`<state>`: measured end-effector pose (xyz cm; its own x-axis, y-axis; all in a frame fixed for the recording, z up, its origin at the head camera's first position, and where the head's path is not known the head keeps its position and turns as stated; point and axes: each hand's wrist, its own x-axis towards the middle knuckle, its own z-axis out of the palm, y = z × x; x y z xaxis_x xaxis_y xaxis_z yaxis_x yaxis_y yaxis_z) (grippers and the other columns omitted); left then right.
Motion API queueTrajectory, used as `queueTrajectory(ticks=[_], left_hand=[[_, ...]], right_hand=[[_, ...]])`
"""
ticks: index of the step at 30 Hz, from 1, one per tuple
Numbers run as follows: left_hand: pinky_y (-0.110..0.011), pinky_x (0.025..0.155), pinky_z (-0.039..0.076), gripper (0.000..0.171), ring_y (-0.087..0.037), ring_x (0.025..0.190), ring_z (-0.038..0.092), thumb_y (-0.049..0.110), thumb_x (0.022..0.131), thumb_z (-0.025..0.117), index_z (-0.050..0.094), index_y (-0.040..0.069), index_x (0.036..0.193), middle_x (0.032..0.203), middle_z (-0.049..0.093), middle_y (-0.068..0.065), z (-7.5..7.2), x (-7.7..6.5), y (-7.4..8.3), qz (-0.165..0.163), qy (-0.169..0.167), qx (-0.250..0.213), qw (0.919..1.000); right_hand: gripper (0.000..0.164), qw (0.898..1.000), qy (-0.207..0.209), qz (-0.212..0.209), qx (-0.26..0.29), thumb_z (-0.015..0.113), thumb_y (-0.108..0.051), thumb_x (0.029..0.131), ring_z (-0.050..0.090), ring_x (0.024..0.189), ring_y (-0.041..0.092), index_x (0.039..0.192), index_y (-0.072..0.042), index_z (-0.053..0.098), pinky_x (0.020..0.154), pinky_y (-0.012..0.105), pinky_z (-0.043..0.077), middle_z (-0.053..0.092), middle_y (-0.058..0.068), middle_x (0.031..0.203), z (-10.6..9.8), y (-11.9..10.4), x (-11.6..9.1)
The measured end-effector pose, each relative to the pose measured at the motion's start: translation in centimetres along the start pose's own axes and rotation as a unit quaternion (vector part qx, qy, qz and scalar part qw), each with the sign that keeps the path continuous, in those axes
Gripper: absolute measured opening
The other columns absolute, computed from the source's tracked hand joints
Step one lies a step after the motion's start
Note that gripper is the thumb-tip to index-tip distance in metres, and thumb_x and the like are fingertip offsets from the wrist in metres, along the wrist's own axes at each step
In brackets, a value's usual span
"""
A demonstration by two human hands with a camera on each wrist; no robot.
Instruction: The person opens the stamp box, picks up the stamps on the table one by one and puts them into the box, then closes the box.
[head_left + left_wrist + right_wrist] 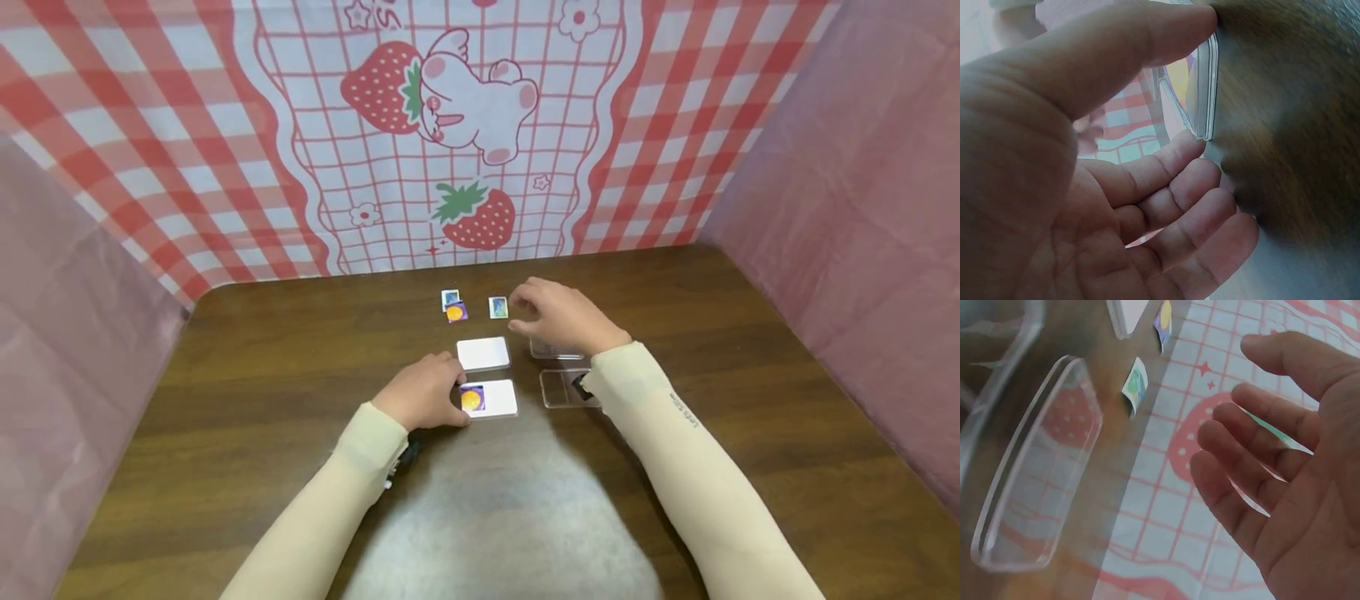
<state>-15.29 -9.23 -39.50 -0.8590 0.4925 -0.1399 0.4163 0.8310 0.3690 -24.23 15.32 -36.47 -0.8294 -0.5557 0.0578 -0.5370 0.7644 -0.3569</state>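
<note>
In the head view my left hand (427, 392) grips the left end of a flat white case (501, 400), thumb at its near corner and index finger at its far one. A small purple picture card with an orange disc (472, 399) lies on that end of the case. The case's thin clear edge (1210, 87) shows between thumb and index finger in the left wrist view. My right hand (562, 315) hovers with loosely bent fingers and an empty palm, just right of a small green-blue picture card (498, 307). Beneath it, a clear plastic lid (1047, 469) is partly hidden in the head view.
A second white case (483, 353) lies just behind the first. Another clear lid (558, 389) sits to the right, partly under the right wrist. Two small overlapping picture cards (455, 312) lie farther back. A strawberry-print cloth (480, 208) hangs behind the wooden table (300, 333).
</note>
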Motion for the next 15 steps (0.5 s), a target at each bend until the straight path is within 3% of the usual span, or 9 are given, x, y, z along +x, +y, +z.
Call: queueTrajectory(ticks=[7,15], left_hand=[[-0.041,0.087,0.052,0.051,-0.023,0.094,0.058,0.039,0.077,0.09,0.069,0.006,0.11,0.106,0.063,-0.005,0.2,-0.1,-0.4,-0.006,-0.001,-0.003,1.0],[-0.042,0.086,0.053,0.05,-0.024,0.096,0.059,0.036,0.077,0.089,0.069,0.005,0.11,0.107,0.062,-0.006,0.3,0.0,-0.2,0.004,0.004,-0.004,1.0]], right_hand=[[0.04,0.997,-0.055,-0.02,-0.05,0.074,-0.033,0.096,0.064,0.102,0.022,0.128,-0.009,0.068,0.09,0.043,0.053,0.065,0.008,0.12,1.1,-1.8,4.4],[0.039,0.99,-0.1,-0.002,-0.101,0.074,-0.033,0.097,0.064,0.104,0.023,0.129,-0.011,0.067,0.093,0.043,0.052,0.062,0.006,0.12,2.3,-2.4,7.3]])
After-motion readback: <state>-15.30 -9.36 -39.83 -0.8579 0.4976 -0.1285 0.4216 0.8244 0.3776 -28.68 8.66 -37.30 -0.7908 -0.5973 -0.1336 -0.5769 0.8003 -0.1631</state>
